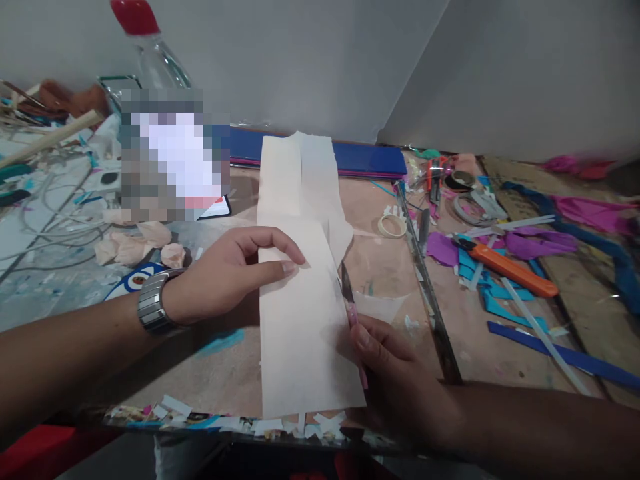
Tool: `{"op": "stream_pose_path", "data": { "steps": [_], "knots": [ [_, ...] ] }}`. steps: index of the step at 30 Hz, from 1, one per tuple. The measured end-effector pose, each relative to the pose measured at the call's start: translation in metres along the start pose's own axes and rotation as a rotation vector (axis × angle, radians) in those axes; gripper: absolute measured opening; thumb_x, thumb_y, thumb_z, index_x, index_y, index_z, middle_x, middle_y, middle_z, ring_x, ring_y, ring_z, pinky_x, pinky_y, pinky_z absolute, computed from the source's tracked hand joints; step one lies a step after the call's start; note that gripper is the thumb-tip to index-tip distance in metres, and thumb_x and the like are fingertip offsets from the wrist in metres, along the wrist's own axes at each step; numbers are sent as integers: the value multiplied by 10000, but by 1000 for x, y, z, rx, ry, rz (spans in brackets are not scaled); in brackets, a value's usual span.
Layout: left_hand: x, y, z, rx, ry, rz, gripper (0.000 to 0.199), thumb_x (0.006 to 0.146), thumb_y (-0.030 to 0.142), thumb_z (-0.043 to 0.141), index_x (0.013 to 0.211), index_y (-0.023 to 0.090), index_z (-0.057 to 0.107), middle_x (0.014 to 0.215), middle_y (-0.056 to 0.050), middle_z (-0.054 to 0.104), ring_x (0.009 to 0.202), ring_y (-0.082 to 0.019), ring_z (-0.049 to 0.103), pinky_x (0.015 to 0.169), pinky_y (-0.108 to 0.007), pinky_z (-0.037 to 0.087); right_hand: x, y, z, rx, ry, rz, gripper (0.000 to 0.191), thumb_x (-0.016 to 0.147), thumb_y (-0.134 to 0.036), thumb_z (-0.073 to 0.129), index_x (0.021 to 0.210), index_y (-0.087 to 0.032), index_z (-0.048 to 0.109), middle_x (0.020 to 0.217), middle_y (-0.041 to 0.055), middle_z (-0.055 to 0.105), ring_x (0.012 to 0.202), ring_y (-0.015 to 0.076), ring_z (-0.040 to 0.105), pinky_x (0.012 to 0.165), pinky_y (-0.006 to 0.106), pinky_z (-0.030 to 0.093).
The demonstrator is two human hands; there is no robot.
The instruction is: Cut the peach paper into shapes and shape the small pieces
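Observation:
A long cream-coloured paper sheet (300, 333) lies lengthwise on the table, its far part layered and its right edge uneven. My left hand (235, 273) comes in from the left, a watch on its wrist, with thumb and forefinger closed on the sheet near its middle. My right hand (395, 367) is closed around the pink handle of a pair of scissors (346, 283). The dark blades point away from me along the sheet's right edge. Part of the handle is hidden by my fingers.
Behind the sheet lies a blue strip (370, 157). A tape roll (392, 225), a metal bar (430, 293) and an orange cutter (515, 267) lie to the right among scraps. At the left are crumpled paper (133, 243), cables and a red-capped bottle (157, 60).

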State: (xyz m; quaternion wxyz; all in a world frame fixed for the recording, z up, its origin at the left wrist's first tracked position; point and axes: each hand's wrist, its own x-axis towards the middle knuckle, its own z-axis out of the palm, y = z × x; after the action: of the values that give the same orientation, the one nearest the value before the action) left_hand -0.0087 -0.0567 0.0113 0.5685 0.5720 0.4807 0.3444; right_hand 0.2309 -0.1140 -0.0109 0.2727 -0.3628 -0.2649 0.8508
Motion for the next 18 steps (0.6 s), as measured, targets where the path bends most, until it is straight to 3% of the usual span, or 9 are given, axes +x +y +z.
{"op": "stream_pose_path", "data": {
  "steps": [9,18],
  "knots": [
    [-1,2,1,-3,-41,-46,155,873,348,756,914,198,751,960,-50,740,791,-153,653,674,-260,519,3,9,-6,94,-14,24,451,845,-537,780,724,-184,526,513,-70,465,437,44,385,437,158,300],
    [0,0,0,29,-71,10,188,881,379,765,929,197,755,969,-47,749,836,-156,660,759,-274,534,4,7,-3,138,-34,-3,366,873,-473,773,754,-188,576,549,-66,459,483,61,433,473,181,351]
  ]
}}
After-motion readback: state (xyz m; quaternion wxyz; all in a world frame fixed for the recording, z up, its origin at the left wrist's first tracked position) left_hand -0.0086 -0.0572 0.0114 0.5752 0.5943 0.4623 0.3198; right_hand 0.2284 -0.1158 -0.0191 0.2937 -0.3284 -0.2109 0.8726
